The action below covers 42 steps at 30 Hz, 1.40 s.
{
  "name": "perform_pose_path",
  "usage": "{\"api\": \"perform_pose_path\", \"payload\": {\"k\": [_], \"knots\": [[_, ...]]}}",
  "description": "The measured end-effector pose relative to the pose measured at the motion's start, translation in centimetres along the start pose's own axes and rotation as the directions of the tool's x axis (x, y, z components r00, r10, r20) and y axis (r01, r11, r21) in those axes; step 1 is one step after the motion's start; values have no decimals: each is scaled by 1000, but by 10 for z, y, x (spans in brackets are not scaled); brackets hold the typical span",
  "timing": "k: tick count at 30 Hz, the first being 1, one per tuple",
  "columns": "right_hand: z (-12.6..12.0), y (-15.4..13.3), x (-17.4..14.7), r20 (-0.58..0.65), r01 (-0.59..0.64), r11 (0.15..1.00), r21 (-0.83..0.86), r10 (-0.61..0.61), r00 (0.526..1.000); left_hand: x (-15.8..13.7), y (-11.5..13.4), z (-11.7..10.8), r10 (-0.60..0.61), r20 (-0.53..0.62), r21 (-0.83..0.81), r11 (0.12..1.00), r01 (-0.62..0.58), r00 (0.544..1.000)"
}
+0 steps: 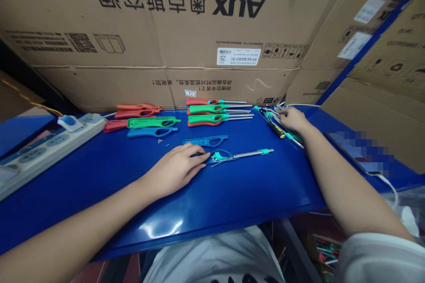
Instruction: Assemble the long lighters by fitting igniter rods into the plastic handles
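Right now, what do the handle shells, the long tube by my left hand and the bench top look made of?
Handle shells: probably moulded plastic, in flat red, green and blue. Long tube: likely metal, thin, silvery, shiny. Bench top: glossy blue, showing light glare; painted metal or laminate, can't tell.

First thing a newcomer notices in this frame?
Probably the big cardboard box with upside-down AUX print walling off the back of the blue table. Next, the rows of red, green and blue lighter shells laid out at the table's far edge. The left hand rests on a half-built lighter at centre; the right hand reaches into a parts pile far right.
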State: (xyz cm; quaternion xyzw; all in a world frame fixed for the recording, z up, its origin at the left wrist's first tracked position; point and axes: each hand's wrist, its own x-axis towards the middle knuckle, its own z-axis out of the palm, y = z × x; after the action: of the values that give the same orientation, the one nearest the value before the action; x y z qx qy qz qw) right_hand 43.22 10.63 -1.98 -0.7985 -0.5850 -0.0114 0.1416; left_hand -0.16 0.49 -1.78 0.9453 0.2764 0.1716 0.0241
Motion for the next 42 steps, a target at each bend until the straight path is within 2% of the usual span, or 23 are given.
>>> {"api": "perform_pose_path", "payload": {"k": [8,10,12,13,14,15,16,17,18,19,20,22,25,27,29,32,35,39,42], "knots": [[-19,-11,-7,-146,-17,977,214,49,988,-1,1,2,-37,-16,-75,997,35,999],[-24,-23,-13,-177,10,954,299,45,983,-1,4,4,-98,-66,-162,983,86,993],[-27,-41,-24,-165,61,896,439,14,986,1,8,6,-207,-128,-298,941,162,970],[-26,-54,-33,-124,88,755,649,-9,992,2,10,8,-275,-152,-381,903,200,949],[-25,-67,-43,-66,87,559,825,-58,996,3,13,9,-343,-163,-472,851,232,925],[-24,-82,-54,11,44,373,927,-144,990,5,15,11,-408,-161,-563,786,256,899],[-22,-96,-67,78,-18,236,972,-249,965,6,16,12,-471,-143,-650,708,276,870],[-20,-110,-80,113,-67,146,987,-333,936,8,18,12,-524,-112,-726,623,291,844],[-18,-122,-93,141,-111,94,989,-417,898,10,20,12,-568,-75,-786,539,302,820],[-16,-132,-105,156,-135,78,988,-495,855,11,21,12,-597,-34,-829,465,311,802],[-13,-140,-116,169,-145,87,986,-569,805,12,23,11,-613,-8,-858,410,310,790],[-8,-150,-131,170,-134,106,985,-678,715,13,25,8,-618,-12,-889,366,274,786],[-1,-153,-140,179,-126,129,984,-794,581,14,28,5,-595,-78,-899,388,201,800],[2,-153,-141,176,-120,131,984,-829,531,14,27,4,-587,-110,-896,408,176,802],[2,-153,-141,137,-57,126,990,-835,532,13,26,4,-584,-132,-888,429,167,801],[-3,-154,-143,31,141,141,980,-805,592,12,25,5,-573,-168,-863,479,161,802],[-8,-156,-146,-21,274,204,940,-766,643,10,25,6,-522,-191,-776,599,198,831],[-8,-157,-151,82,279,340,898,-753,653,8,26,5,-406,-206,-590,777,218,890],[-5,-158,-153,146,255,391,885,-751,644,7,26,5,-337,-217,-530,829,179,916]]}}
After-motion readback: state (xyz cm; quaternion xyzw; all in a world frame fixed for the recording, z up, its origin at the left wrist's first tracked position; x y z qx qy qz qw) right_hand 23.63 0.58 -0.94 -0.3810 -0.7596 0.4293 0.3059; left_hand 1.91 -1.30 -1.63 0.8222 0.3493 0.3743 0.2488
